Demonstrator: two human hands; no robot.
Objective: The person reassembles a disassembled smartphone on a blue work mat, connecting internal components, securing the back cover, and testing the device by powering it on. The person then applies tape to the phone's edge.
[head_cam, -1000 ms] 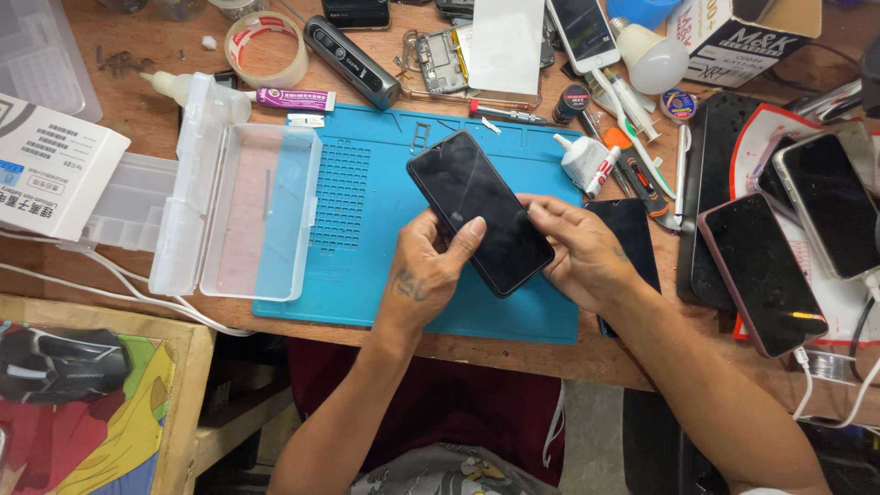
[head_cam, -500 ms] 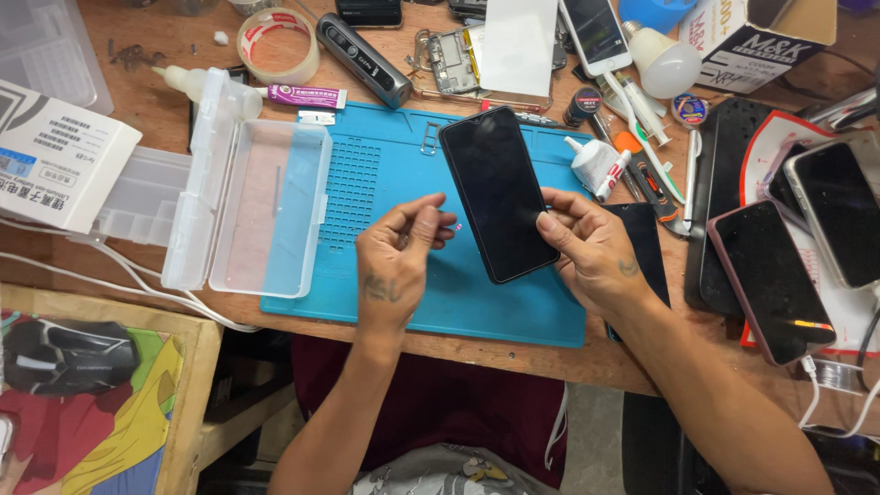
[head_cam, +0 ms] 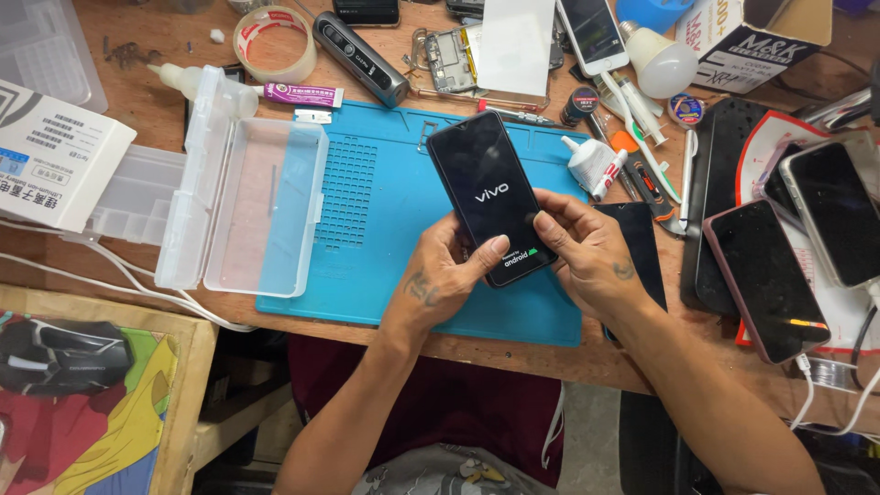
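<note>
Black smartphone [head_cam: 490, 195] is lying tilted over the blue work mat [head_cam: 385, 229], near the mat's front-right part, screen lit w/ a white logo. Left hand [head_cam: 445, 280] is cupping its lower-left edge, thumb pressing on the glass; right hand [head_cam: 587, 252] is gripping the lower-right edge, fingers closed on the phone. To do this well: keep both grips at the rim, thumbs light on the glass. Clear plastic case [head_cam: 243, 206] is sitting open at the mat's left edge; glue bottle [head_cam: 587, 160] at the right.
</note>
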